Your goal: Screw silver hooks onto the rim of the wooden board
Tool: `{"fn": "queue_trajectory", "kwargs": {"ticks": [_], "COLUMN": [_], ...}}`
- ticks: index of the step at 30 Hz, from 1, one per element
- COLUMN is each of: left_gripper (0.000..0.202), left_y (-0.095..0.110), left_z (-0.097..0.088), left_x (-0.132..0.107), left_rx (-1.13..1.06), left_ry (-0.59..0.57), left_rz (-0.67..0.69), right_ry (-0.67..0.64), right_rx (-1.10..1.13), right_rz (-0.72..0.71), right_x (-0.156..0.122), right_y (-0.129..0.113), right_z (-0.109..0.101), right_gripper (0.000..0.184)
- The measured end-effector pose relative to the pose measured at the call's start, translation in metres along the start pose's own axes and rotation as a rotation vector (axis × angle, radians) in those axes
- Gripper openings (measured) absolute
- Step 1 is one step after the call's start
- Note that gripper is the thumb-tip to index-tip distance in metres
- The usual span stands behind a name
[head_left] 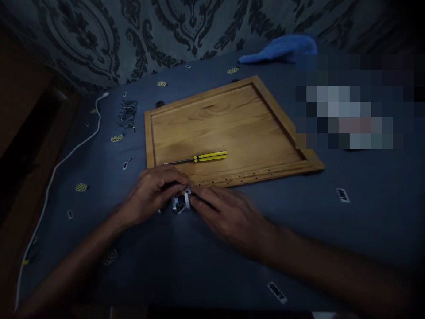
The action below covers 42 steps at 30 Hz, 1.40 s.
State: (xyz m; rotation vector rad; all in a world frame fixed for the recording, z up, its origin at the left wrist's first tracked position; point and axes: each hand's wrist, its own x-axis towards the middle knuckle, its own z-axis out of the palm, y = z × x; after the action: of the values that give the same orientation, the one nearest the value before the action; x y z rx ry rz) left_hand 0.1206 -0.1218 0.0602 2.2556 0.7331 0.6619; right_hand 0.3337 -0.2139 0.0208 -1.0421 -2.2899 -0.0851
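My left hand [156,190] and my right hand [230,212] meet at the near left edge of a framed wooden panel [215,119]. Between their fingertips is a small silvery metal fitting [186,199], bracket-like in shape, though its exact kind is unclear. Both hands are closed, with thumb and fingers pinched on it. Dark holes run along the panel's near rail. On the panel, just beyond my hands, lies a screwdriver [210,156] with a yellow and black handle; its shaft points left toward my left hand.
A small heap of metal screws or hooks [128,113] lies left of the panel. A white cable [55,170] runs along the left side. At the back is a blue cloth [285,48]. A blurred-out patch covers the right. Patterned dark blue cloth [365,235] covers the surface.
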Motion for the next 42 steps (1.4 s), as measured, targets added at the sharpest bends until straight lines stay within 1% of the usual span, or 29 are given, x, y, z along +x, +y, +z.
{"fn": "queue_trajectory", "kwargs": {"ticks": [3, 9, 13, 21, 28, 33, 38, 40, 42], "left_gripper": [0.008, 0.008, 0.008, 0.015, 0.013, 0.012, 0.016, 0.026, 0.044], "left_y": [-0.001, -0.003, -0.002, -0.002, -0.003, -0.002, 0.008, 0.011, 0.013], "left_z": [0.001, 0.001, 0.002, 0.001, 0.001, -0.004, -0.013, -0.013, -0.009], "left_x": [0.000, 0.000, 0.001, 0.005, 0.006, 0.005, -0.003, -0.010, -0.018], "left_rx": [0.001, -0.013, -0.043, -0.151, -0.198, -0.095, 0.026, 0.076, 0.129], "left_ry": [-0.010, -0.007, -0.013, -0.036, -0.037, -0.054, -0.038, -0.045, -0.049], "left_rz": [0.013, 0.022, -0.010, -0.071, -0.079, -0.071, -0.075, -0.058, -0.037], "right_ry": [0.011, -0.007, -0.010, -0.013, 0.001, 0.001, -0.028, -0.033, -0.033], "right_rx": [-0.004, 0.012, 0.002, 0.015, 0.005, 0.013, 0.029, 0.030, 0.020], "right_rz": [0.009, 0.009, 0.011, 0.007, 0.010, 0.006, 0.004, 0.006, 0.014], "right_x": [0.000, 0.000, 0.001, 0.001, 0.000, 0.000, -0.001, -0.001, -0.001], "right_y": [0.000, 0.001, 0.000, 0.001, 0.000, 0.000, 0.001, 0.001, 0.000], "right_z": [0.001, 0.001, 0.000, 0.000, -0.002, -0.001, 0.000, 0.000, -0.001], "right_gripper": [0.027, 0.026, 0.027, 0.024, 0.026, 0.027, 0.025, 0.026, 0.027]}}
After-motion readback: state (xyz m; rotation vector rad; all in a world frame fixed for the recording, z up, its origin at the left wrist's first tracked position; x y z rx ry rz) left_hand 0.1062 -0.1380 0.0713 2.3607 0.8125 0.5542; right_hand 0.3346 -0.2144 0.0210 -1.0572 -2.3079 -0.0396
